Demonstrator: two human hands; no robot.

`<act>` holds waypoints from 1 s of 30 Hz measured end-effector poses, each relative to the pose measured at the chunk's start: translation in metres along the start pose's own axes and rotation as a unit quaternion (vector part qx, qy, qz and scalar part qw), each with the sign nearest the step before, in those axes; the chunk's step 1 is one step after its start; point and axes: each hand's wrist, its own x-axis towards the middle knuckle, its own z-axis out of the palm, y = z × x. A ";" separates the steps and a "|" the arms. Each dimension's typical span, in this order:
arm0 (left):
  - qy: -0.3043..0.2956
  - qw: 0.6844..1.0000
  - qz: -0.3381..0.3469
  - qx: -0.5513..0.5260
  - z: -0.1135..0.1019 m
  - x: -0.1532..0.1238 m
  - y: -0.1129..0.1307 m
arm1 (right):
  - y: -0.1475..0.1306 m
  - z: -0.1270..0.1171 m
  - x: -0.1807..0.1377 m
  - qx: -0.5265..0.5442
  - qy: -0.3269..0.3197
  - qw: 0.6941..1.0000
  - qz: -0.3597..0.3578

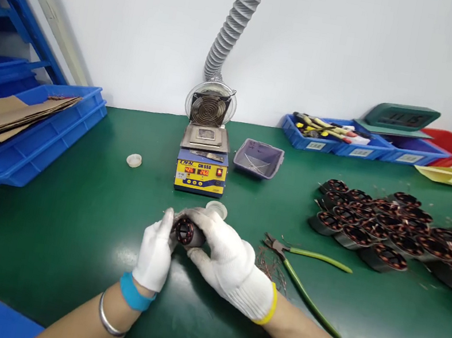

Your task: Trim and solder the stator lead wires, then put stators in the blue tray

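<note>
Head view: the gloved left hand (156, 253) is gripping the left side of a copper-wound core (185, 232); the right hand (230, 260) is clasping its right, before the blue-and-yellow unit (199, 183). Open pliers (280, 248) are lying beside wire clippings (272, 267).

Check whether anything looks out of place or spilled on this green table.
Yes: thin wire scraps lie loose on the table between the right hand and the open pliers. They look odd because they're scattered, not gathered up. Nothing looks plainly damaged.
</note>
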 end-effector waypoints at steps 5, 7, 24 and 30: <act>0.034 0.988 -0.079 -0.127 -0.004 0.016 0.006 | -0.009 -0.026 0.007 -0.007 -0.062 0.993 0.101; 0.040 0.985 -0.084 -0.145 -0.007 0.020 0.004 | -0.003 -0.040 0.012 -0.028 -0.073 0.979 0.190; -0.049 0.993 -0.105 -0.011 -0.003 0.006 -0.027 | 0.060 -0.064 0.026 -0.130 -0.144 0.903 0.383; -0.066 0.992 -0.105 0.030 -0.003 0.002 -0.029 | 0.054 -0.064 0.022 -0.304 -0.069 0.915 0.257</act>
